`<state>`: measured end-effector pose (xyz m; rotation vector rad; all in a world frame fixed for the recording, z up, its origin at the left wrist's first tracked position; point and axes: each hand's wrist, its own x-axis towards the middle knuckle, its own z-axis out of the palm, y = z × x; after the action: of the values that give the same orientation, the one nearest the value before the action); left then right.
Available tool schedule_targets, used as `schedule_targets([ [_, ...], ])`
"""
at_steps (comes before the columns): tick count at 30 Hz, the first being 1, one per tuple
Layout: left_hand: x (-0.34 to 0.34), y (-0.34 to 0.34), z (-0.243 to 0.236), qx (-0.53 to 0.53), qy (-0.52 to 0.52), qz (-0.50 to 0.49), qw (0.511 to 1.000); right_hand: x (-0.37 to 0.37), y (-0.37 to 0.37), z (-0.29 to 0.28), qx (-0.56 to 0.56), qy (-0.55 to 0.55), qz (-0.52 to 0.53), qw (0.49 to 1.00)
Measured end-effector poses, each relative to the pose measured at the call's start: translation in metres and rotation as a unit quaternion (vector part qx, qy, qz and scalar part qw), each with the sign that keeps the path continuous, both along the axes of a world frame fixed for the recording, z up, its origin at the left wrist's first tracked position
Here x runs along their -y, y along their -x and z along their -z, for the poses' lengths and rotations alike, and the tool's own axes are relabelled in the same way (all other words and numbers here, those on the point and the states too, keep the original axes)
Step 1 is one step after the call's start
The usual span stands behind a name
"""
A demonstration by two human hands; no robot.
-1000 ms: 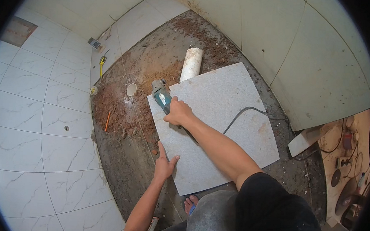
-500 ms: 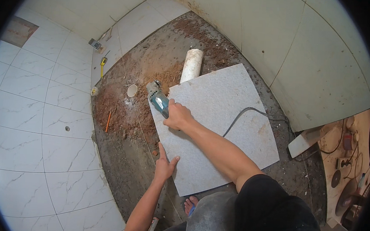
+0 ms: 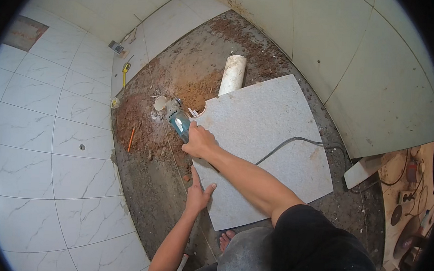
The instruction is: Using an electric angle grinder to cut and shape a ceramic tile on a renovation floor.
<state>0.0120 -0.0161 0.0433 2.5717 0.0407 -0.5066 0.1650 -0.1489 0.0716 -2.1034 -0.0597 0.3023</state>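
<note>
My right hand [image 3: 198,142] is closed round a teal and grey angle grinder [image 3: 179,123], held at the left corner of a pale grey speckled tile [image 3: 268,114]. That corner has a curved notch, with small white strips [image 3: 194,113] along it. My left hand [image 3: 198,195] lies at the tile's near left edge, thumb and forefinger spread apart. A black cord [image 3: 296,139] crosses the tile. Under its far edge sticks out a stained white pipe [image 3: 233,76].
Rubble-strewn screed [image 3: 150,176] surrounds the tile, with an orange pencil [image 3: 131,140] and round pipe opening [image 3: 160,102]. Marbled tiles [image 3: 21,168] are at left; a yellow tape measure [image 3: 125,74] at back. At right are a white board [image 3: 361,171], power strip [image 3: 405,197] and discs [image 3: 396,215].
The grinder and my right hand have moved left and toward me, showing the notched corner with white strips. My left hand stays at the edge. The view has shifted slightly.
</note>
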Motion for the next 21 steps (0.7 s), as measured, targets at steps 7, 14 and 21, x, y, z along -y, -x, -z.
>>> schedule_targets([
  [7,-0.006,0.001,0.009,0.026,-0.010,0.014,1.000,-0.009,0.000,-0.006,-0.027,-0.026,-0.004,0.999],
  [14,-0.002,0.001,0.003,0.020,-0.008,0.008,1.000,-0.018,-0.003,-0.001,-0.033,-0.034,0.026,0.999],
  [21,-0.002,0.000,0.003,0.002,-0.001,-0.004,1.000,-0.028,-0.004,-0.002,-0.043,-0.053,0.056,0.996],
])
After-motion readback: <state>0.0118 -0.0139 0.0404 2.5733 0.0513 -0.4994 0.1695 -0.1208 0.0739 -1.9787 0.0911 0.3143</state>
